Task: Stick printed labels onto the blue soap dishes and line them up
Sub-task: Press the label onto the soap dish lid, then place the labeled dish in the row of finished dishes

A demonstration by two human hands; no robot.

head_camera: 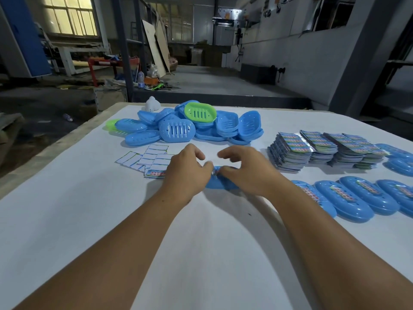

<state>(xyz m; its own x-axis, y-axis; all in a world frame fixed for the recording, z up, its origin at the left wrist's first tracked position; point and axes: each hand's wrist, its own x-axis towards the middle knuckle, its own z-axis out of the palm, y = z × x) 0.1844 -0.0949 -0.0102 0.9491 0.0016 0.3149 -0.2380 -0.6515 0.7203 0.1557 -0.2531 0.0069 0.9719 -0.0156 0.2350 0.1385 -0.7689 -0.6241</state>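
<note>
Left of the left hand lie loose labels, both it and the right hand pinch a blue soap dish on the surface, labelled dishes lined rightward.

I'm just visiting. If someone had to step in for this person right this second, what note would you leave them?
Left hand and right hand: both pinch at a blue soap dish on the white table, apparently pressing a label on.
Done: a row of labelled dishes lies to the right.
Left: the pile of unlabelled dishes at the back, a green dish on top.
Supplies: label stacks at right, loose sheets by the left hand.
Next: probably finish this label, then add the dish to the row.
</note>
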